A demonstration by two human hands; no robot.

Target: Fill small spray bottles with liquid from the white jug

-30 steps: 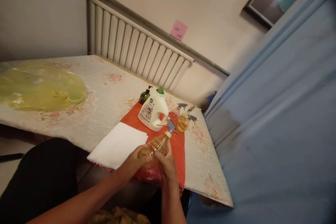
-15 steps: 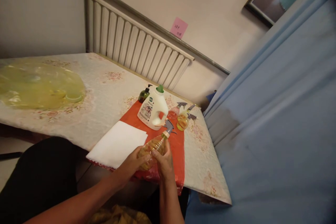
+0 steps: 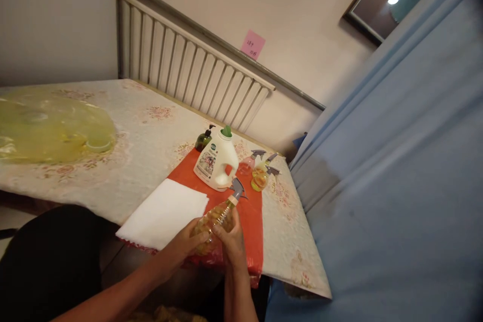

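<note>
A clear spray bottle with a grey trigger head is tilted up and to the right over the table's front edge. My left hand is closed round its lower left side. From the right, my right hand grips it, thumb across the front. Just behind stands a large cream detergent jug with a green cap, on a red cloth. Left of the bottle lies a folded white cloth.
More spray bottles stand behind on the right. A dark green pump bottle is beside the jug. A yellow plastic bag lies on the table's left. A blue curtain hangs along the right, and a radiator lines the wall.
My view has shifted slightly, so the whole scene sits a little lower and further left. Both hands keep hold of the spray bottle, with little other change.
</note>
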